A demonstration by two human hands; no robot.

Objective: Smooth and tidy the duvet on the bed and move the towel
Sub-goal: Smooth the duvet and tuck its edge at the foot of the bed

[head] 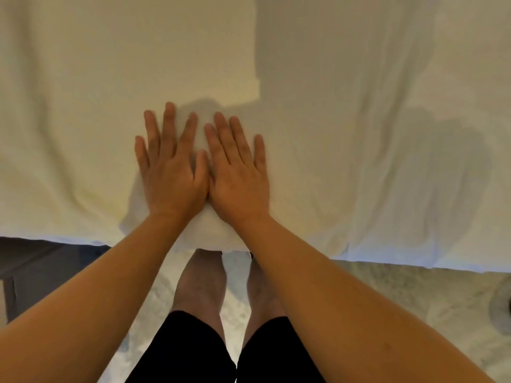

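Head view: I see left hand (168, 172) and right hand (235, 175), fingers spread, pressing the towel (201, 139) (six o'clock, duvet (83, 78) edge); next I'd grip and lift.

Head view looks steeply down (close) at bed (83, 78)

The bed (470, 261) bears a white duvet (83, 106) and towel (199, 233).

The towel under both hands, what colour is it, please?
White, in the head view: the towel against the cream duvet.
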